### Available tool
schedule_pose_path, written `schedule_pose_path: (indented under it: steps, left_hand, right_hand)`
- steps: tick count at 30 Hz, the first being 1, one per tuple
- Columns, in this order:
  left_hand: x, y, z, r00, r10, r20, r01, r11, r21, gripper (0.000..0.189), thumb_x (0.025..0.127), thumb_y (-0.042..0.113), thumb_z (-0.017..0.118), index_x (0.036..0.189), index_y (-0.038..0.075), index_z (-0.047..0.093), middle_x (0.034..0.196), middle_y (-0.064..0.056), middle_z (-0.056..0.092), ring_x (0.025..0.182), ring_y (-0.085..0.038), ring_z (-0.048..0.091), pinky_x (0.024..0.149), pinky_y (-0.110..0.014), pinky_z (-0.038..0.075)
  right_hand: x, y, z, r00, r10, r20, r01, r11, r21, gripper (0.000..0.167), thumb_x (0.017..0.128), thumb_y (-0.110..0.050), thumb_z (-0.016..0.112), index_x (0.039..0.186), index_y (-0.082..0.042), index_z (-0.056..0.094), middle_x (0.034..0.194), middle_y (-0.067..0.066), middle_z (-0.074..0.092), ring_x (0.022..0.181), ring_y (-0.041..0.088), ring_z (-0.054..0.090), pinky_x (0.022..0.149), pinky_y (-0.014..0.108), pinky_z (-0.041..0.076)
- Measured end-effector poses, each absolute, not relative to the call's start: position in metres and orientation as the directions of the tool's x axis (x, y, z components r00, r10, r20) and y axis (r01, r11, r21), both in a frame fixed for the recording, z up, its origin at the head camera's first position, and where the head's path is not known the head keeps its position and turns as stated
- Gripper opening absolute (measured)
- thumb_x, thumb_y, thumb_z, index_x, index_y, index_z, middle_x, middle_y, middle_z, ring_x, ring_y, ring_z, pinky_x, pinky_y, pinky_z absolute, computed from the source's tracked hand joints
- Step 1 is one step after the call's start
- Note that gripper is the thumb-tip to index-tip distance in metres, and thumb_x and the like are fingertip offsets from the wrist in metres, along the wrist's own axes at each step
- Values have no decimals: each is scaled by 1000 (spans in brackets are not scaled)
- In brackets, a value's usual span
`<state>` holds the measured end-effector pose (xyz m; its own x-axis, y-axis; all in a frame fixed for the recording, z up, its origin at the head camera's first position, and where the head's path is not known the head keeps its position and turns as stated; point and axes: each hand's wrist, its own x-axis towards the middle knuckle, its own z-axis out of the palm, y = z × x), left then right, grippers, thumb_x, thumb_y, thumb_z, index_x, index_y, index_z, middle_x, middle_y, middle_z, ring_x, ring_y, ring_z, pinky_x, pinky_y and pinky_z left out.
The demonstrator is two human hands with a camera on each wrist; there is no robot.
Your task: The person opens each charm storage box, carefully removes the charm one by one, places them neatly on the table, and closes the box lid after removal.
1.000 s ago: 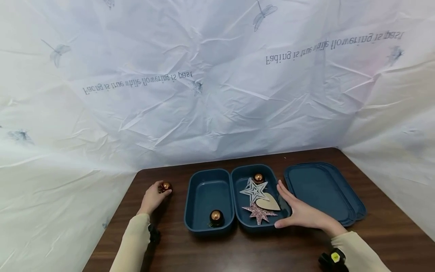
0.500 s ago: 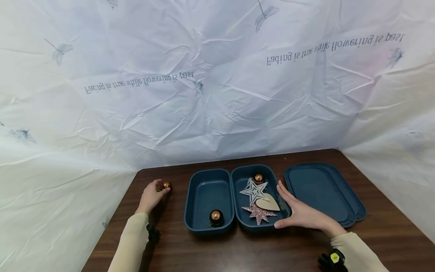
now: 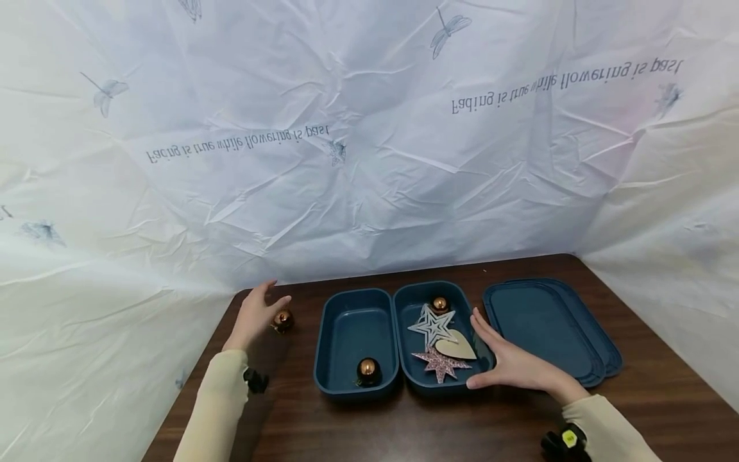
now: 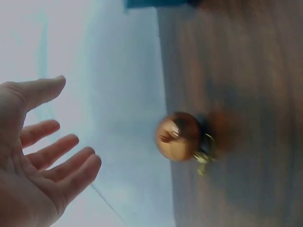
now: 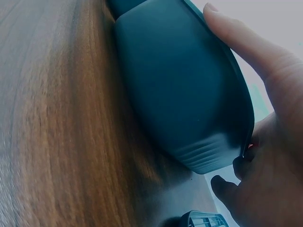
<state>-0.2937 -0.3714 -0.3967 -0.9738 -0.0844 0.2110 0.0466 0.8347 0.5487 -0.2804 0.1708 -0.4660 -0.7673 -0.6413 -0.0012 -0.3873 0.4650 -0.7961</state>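
Observation:
My left hand [image 3: 254,317], fingers spread and holding nothing, is raised beside and above a shiny copper bauble [image 3: 282,320] on the table's left side. In the left wrist view a gold cap shows on this bauble [image 4: 177,137], apart from the hand. My right hand [image 3: 510,364] rests on the right-hand blue box [image 3: 412,309], thumb at its front corner and extended fingers along its right rim. Inside this box are a white star [image 3: 433,326], a cream heart [image 3: 460,347], a pink glitter star [image 3: 441,364] and a copper bauble [image 3: 440,304].
The left-hand blue box [image 3: 358,330] stands against the right one, with one copper bauble [image 3: 367,371] near its front. Two blue lids [image 3: 537,327] lie overlapped at the right of the dark wooden table [image 3: 398,430]. A white printed sheet [image 3: 369,192] hangs behind.
My left hand has let go of the copper bauble and moved up and away from it, leaving it on the table. The right hand has stayed at the box.

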Motion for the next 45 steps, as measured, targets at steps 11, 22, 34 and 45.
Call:
schedule_pose_path:
  steps: [11,22,34,45]
  left_hand:
    - [-285,-330,-383,-977,124,171,206,733,648,70,97,43,67,154,14,40,153,-18,42,135,-43,45,105,-59,42]
    - [-272,-279,-386,-954,279,110,283,717,637,68,94,46,70,152,23,45,150,-4,47,135,-30,49,105,-53,44]
    - [-259,-252,-397,-880,475,14,411,745,525,64,97,47,66,152,22,45,153,-3,45,136,-27,48,104,-49,47]
    - [-256,-239,-414,-848,525,-77,430,765,479,63,96,43,68,149,15,50,150,-3,49,138,-23,46,107,-47,44]
  right_hand:
    - [-281,171,-466,-766,-643,-3,-394,474,-787,115,87,-32,81,161,-5,-3,165,16,-19,147,54,-2,103,72,31]
    - [-281,169,-468,-763,-647,1,-398,468,-789,115,87,-31,81,161,-5,-3,165,20,-18,147,55,-3,103,74,29]
    - [-281,170,-469,-762,-648,11,-396,453,-799,114,87,-29,81,161,-3,-3,164,21,-19,146,55,-4,103,75,28]
    - [-280,171,-467,-768,-640,10,-401,468,-787,115,87,-31,81,161,-4,-3,165,20,-19,147,55,-2,103,74,30]
